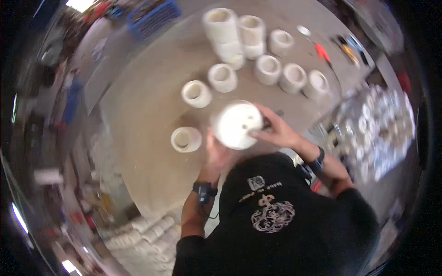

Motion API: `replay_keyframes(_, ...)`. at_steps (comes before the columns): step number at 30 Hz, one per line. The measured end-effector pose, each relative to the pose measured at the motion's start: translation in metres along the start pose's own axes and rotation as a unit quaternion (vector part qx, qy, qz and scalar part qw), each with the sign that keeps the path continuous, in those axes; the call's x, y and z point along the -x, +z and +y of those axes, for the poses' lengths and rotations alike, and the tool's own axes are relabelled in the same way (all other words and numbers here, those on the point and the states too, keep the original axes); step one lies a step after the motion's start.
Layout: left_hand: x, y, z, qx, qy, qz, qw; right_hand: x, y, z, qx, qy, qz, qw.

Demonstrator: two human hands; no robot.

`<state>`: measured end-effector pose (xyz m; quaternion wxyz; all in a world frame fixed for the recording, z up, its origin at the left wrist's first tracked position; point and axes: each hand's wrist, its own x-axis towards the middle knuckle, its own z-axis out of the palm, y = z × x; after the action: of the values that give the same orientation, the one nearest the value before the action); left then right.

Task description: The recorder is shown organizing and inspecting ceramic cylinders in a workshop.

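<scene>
A white round piece with a few small holes in its face is held between my two hands over the table. My left hand, smeared by motion, presses against its lower left side. At its right edge my right hand grips it, with thumb and fingers closed on the rim. Nearest to my left hand stands a white cylinder with a round hollow in its top. Two similar white cylinders, one and another, stand just beyond the held piece.
More white cylinders stand farther back, some stacked. Tools, one with an orange-red handle, lie at the far right. A clear bag of small white and metallic parts is at right. A blue basket sits far left; white cylinders are piled lower left.
</scene>
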<state>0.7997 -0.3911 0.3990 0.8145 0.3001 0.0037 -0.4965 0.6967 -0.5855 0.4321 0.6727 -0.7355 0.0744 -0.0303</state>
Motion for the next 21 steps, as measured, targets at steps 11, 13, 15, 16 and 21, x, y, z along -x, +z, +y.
replay_keyframes(11,0.028,-0.029,-0.058,-0.377,0.275,0.274,0.841,-0.017,-0.022,0.074,-0.083,0.113,-0.234,0.962)
replay_keyframes(13,0.052,-0.020,-0.060,-0.432,0.303,0.321,0.786,-0.038,-0.015,0.084,-0.077,0.113,-0.307,0.942)
replay_keyframes(15,0.077,-0.007,-0.056,-0.479,0.309,0.358,0.740,-0.058,-0.002,0.081,-0.068,0.113,-0.365,0.922)
replay_keyframes(16,0.091,0.000,-0.054,-0.527,0.280,0.387,0.703,-0.069,0.013,0.075,-0.071,0.076,-0.399,0.911)
replay_keyframes(21,0.146,0.003,-0.055,-0.622,0.213,0.414,0.630,-0.073,0.080,0.036,0.020,-0.068,-0.488,0.870)
